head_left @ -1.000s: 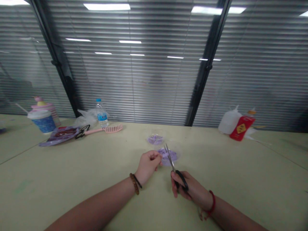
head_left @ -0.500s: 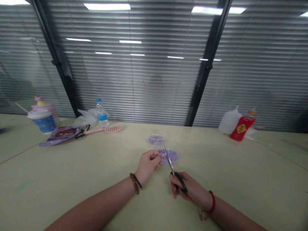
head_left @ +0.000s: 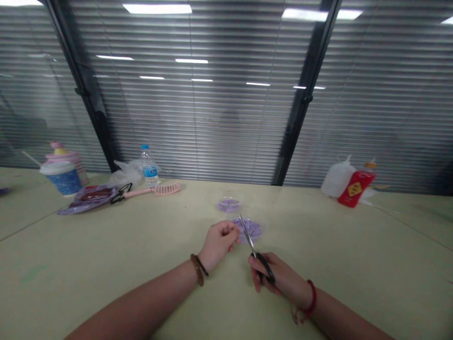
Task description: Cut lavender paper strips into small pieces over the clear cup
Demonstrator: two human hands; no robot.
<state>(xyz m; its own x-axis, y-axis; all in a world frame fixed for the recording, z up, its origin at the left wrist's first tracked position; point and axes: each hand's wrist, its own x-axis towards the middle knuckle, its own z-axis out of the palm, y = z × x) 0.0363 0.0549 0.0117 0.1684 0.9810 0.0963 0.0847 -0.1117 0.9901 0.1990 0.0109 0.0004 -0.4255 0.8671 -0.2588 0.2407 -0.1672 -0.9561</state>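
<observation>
My right hand [head_left: 267, 272] grips a pair of scissors [head_left: 248, 238] by the black handles, and the blades stand slightly apart, pointing away from me. Pinched together, the fingers of my left hand [head_left: 220, 241] are just left of the blades; whatever they hold is too small to make out. Behind the blades lies a shallow clear dish [head_left: 253, 229] with small purple pieces in it, partly covered by the scissors and my left fingertips. A smaller clear dish [head_left: 228, 204] of purple bits sits farther back.
Toward the back left are a pink hairbrush [head_left: 167, 189], a water bottle [head_left: 150, 171], a purple packet [head_left: 87, 199] and a blue paper cup [head_left: 64, 180]. A red bottle [head_left: 356, 189] and a white bottle [head_left: 338, 178] stand at the back right. Window blinds rise behind the table [head_left: 141, 245].
The scissor blades seem slightly closer together than before. Otherwise both hands and the dishes stay almost where they were.
</observation>
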